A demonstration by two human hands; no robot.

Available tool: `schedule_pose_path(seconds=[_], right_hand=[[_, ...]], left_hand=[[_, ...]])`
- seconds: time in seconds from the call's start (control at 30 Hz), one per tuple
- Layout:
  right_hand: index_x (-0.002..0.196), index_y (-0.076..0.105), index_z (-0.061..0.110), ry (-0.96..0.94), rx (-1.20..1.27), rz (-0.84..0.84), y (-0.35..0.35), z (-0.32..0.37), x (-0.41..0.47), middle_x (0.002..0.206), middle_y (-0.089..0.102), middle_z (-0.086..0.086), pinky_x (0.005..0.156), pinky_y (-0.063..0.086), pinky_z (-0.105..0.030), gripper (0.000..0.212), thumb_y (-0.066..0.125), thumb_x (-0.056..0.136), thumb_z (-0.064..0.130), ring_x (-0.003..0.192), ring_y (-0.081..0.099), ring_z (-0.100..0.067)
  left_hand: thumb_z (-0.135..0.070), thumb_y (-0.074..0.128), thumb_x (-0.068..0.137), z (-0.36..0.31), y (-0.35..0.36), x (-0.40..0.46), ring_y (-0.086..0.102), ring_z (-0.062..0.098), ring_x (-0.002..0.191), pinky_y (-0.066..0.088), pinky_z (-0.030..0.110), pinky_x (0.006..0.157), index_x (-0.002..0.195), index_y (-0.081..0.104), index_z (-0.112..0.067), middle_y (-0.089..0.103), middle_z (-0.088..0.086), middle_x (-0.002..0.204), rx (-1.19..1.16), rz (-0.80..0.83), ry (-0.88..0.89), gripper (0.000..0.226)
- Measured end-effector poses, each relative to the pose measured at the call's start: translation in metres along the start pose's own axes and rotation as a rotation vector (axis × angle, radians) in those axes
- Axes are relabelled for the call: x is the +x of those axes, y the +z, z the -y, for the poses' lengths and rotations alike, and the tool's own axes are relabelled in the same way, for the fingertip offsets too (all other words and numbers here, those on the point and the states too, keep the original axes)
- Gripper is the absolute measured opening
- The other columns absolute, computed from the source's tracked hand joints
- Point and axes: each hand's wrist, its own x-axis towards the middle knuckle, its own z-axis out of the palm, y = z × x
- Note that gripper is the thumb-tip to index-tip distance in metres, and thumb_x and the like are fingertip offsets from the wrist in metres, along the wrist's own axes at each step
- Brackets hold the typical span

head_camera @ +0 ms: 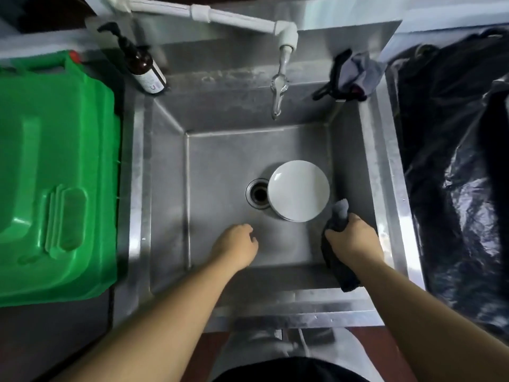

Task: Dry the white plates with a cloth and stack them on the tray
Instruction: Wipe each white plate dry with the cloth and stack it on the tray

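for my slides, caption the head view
Right hand holds a dark cloth; white plates wait in the sink.

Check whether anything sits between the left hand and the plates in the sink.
Nothing visible does. The left hand hovers over bare sink floor, and the plates lie just ahead and to its right, beside the drain. The right hand grips the cloth, off that path.

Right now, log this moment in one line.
left hand: free | right hand: grips cloth | white plates: in sink
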Motion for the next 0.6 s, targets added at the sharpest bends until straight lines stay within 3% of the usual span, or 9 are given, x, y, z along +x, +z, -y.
schedule_pose_path(seconds=[0.13, 0.2, 0.3, 0.33, 0.4, 0.47, 0.53, 0.6], right_hand=[[0.104, 0.053, 0.021, 0.036, 0.069, -0.001, 0.015, -0.012, 0.031, 0.079, 0.055, 0.007, 0.060, 0.040, -0.033, 0.024, 0.069, 0.092, 0.034, 0.067, 0.052, -0.014], [0.105, 0.051, 0.022, 0.062, 0.109, 0.020, 0.024, -0.018, 0.044, 0.079, 0.053, 0.011, 0.057, 0.039, -0.031, 0.024, 0.069, 0.093, 0.033, 0.067, 0.050, -0.008], [0.105, 0.051, 0.023, 0.077, 0.135, 0.040, 0.040, -0.029, 0.064, 0.083, 0.056, 0.008, 0.069, 0.045, -0.034, 0.026, 0.071, 0.093, 0.035, 0.072, 0.054, -0.017], [0.106, 0.050, 0.023, 0.082, 0.140, 0.045, 0.045, -0.031, 0.070, 0.088, 0.058, 0.005, 0.074, 0.045, -0.035, 0.028, 0.071, 0.092, 0.035, 0.078, 0.056, -0.021], [0.108, 0.052, 0.021, 0.096, 0.159, 0.056, 0.053, -0.037, 0.080, 0.095, 0.061, 0.000, 0.076, 0.046, -0.036, 0.029, 0.072, 0.092, 0.035, 0.085, 0.057, -0.025], [0.113, 0.058, 0.019, 0.113, 0.185, 0.053, 0.062, -0.043, 0.088, 0.096, 0.062, 0.001, 0.075, 0.048, -0.036, 0.030, 0.071, 0.092, 0.037, 0.086, 0.060, -0.026], [0.118, 0.061, 0.018, 0.134, 0.210, 0.045, 0.070, -0.049, 0.093, 0.095, 0.064, 0.003, 0.075, 0.050, -0.037, 0.035, 0.071, 0.092, 0.039, 0.088, 0.064, -0.026], [0.119, 0.063, 0.018, 0.162, 0.232, 0.037, 0.077, -0.055, 0.097, 0.097, 0.065, 0.002, 0.077, 0.051, -0.037, 0.037, 0.072, 0.091, 0.040, 0.092, 0.066, -0.028]], left_hand=[[-0.020, 0.053, 0.099, -0.014, 0.011, 0.036, 0.065, 0.033, 0.113, 0.055, 0.035, 0.094, 0.117, 0.072, -0.009, 0.073, 0.010, 0.124, -0.103, -0.023, -0.081, 0.028], [-0.018, 0.053, 0.099, -0.022, 0.018, 0.054, 0.066, 0.033, 0.109, 0.055, 0.036, 0.092, 0.103, 0.073, -0.012, 0.073, 0.009, 0.119, -0.158, -0.020, -0.114, 0.021], [-0.017, 0.053, 0.098, -0.034, 0.032, 0.084, 0.061, 0.029, 0.096, 0.054, 0.038, 0.089, 0.082, 0.056, -0.030, 0.061, 0.007, 0.099, -0.232, -0.033, -0.137, 0.021], [-0.018, 0.053, 0.099, -0.038, 0.037, 0.094, 0.060, 0.027, 0.094, 0.054, 0.036, 0.088, 0.085, 0.058, -0.032, 0.060, 0.002, 0.099, -0.274, -0.042, -0.149, 0.020], [-0.022, 0.055, 0.101, -0.043, 0.047, 0.112, 0.066, 0.027, 0.104, 0.057, 0.037, 0.097, 0.114, 0.074, -0.028, 0.070, 0.002, 0.115, -0.385, -0.064, -0.196, 0.024], [-0.023, 0.056, 0.102, -0.048, 0.057, 0.132, 0.068, 0.028, 0.111, 0.057, 0.040, 0.098, 0.135, 0.069, -0.018, 0.072, 0.003, 0.130, -0.451, -0.099, -0.247, 0.036], [-0.022, 0.056, 0.102, -0.052, 0.068, 0.149, 0.067, 0.029, 0.112, 0.056, 0.038, 0.097, 0.139, 0.065, -0.015, 0.071, 0.004, 0.129, -0.507, -0.112, -0.290, 0.039], [-0.020, 0.055, 0.100, -0.055, 0.079, 0.164, 0.067, 0.030, 0.102, 0.053, 0.033, 0.082, 0.129, 0.070, -0.017, 0.074, 0.004, 0.115, -0.547, -0.123, -0.315, 0.033]])
